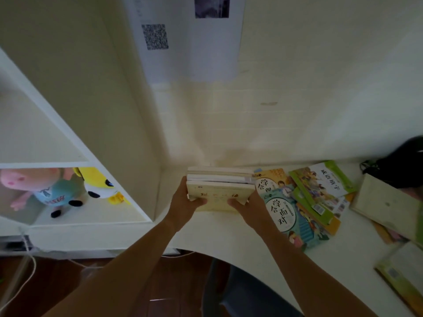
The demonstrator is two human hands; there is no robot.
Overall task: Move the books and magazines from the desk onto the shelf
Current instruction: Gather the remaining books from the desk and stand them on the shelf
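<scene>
Both hands, left hand (186,202) and right hand (248,208), hold a stack of books (219,188) by its sides, fingers curled around the edges, probably to lift it together toward the shelf (68,163).

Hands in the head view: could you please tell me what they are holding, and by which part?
A small stack of books: left hand grips its left end, right hand its right end.

The right hand (248,208) is covering part of a teal book (295,216), and the stack of books (219,186) is hiding both hands' fingers. The frame's right edge is cutting off a pale book (389,202), and blur is leaving the stack's cover title unreadable.
</scene>
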